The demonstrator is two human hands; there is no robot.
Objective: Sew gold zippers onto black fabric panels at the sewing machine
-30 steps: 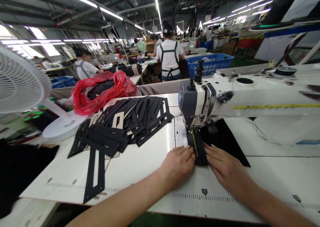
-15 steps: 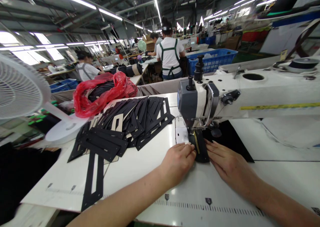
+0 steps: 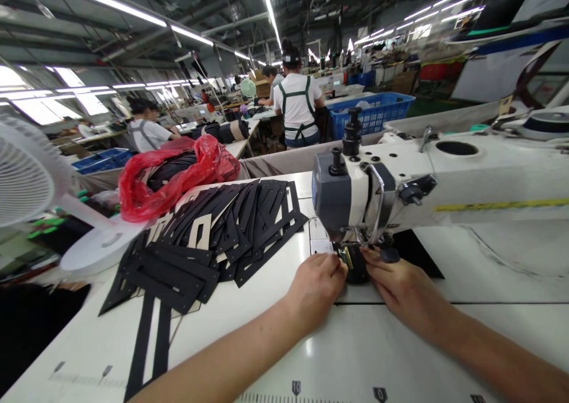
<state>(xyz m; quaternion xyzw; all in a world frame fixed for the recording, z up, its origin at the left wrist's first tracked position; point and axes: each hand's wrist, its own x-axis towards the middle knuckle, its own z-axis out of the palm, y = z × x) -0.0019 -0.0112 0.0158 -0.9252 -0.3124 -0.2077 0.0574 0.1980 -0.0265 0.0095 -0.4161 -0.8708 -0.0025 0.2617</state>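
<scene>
A black fabric piece with a gold zipper [image 3: 355, 268] lies under the needle area of a white and grey sewing machine [image 3: 335, 192]. At its left edge, my left hand [image 3: 317, 281] is closed, the fingers pinching the piece. My right hand [image 3: 400, 278] rests on the piece's right side with fingers stretched out, partly behind a round dark machine part. A larger black sheet [image 3: 420, 253] extends under the machine arm. Left of the machine, many black frame-shaped pieces [image 3: 178, 278] are heaped on the white tabletop [image 3: 262, 314].
A white fan [image 3: 93, 243] stands at the left, beside a red plastic bag [image 3: 178, 181] holding dark material. Beyond the table are a blue crate [image 3: 373, 111] and a person in a white shirt [image 3: 297, 104]. Ruler markings run along the table's front.
The zipper piece has moved slightly further under the machine, and my right fingers have moved closer to the needle area. The whole view has shifted a little.
</scene>
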